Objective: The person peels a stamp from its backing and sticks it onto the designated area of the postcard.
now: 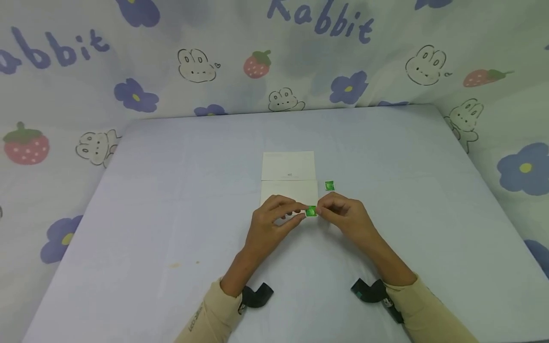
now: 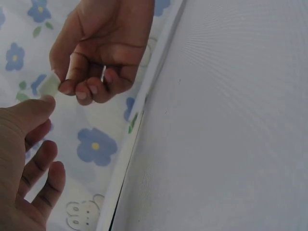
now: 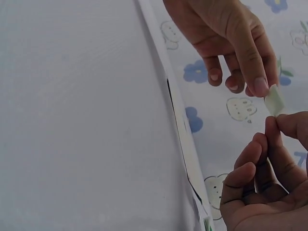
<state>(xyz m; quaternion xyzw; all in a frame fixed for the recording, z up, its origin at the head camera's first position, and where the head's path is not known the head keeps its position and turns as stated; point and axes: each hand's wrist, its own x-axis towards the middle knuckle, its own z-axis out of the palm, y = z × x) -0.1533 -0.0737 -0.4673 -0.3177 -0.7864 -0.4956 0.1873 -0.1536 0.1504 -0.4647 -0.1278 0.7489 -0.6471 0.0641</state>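
A small green paper square with a white border (image 1: 311, 211) is held up between both hands, its pale back facing the wrist cameras. My left hand (image 1: 270, 224) pinches its left side between thumb and forefinger, the other fingers loosely bent. At its right edge, the thumb and forefinger of my right hand (image 1: 349, 216) pinch it, with the remaining fingers curled in. Below the hands lies a white paper piece with a crease across it (image 1: 288, 166), partly covered by the left hand. Another green square (image 1: 329, 186) rests on the table just beyond the right hand.
The table (image 1: 171, 190) has a white cover with small yellowish marks (image 1: 175, 265) at the front left. A printed cloth (image 1: 231, 71) with rabbits, flowers and strawberries hangs behind and at the sides. Black wrist devices (image 1: 257, 295) show at both sleeves.
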